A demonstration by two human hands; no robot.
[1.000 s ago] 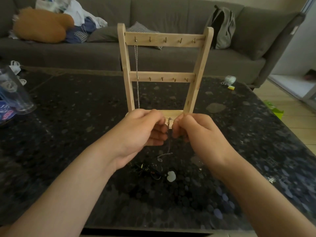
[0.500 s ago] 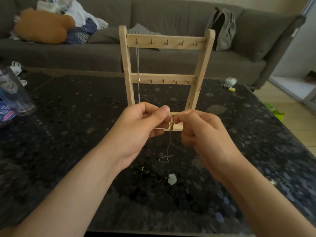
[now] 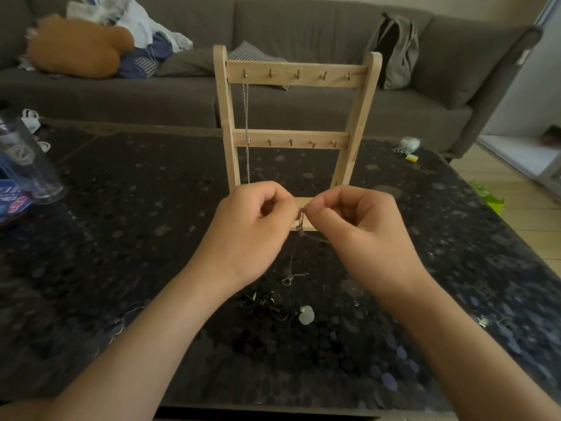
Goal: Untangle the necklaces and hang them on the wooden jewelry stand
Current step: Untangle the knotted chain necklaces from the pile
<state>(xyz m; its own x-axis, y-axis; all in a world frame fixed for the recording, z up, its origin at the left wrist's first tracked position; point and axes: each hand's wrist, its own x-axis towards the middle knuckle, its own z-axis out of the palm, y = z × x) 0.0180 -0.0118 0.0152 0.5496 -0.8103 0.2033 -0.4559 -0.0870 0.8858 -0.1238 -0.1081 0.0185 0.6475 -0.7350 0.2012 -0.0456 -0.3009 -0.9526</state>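
**Readable txt: none**

Only print in view is on the blue pack point(image 3: 10, 205), far left edge of the table point(image 3: 121, 238), next to a clear container point(image 3: 30, 165). It has white/pink lettering, but too blurred + cropped to read. No legible labels, brands or nos. elsewhere.

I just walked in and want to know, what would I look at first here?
The left hand and right hand meet mid-picture, pinching a thin chain that dangles over the dark table. Behind them stands the wooden jewelry stand, one silver necklace hanging from its top-left hook.
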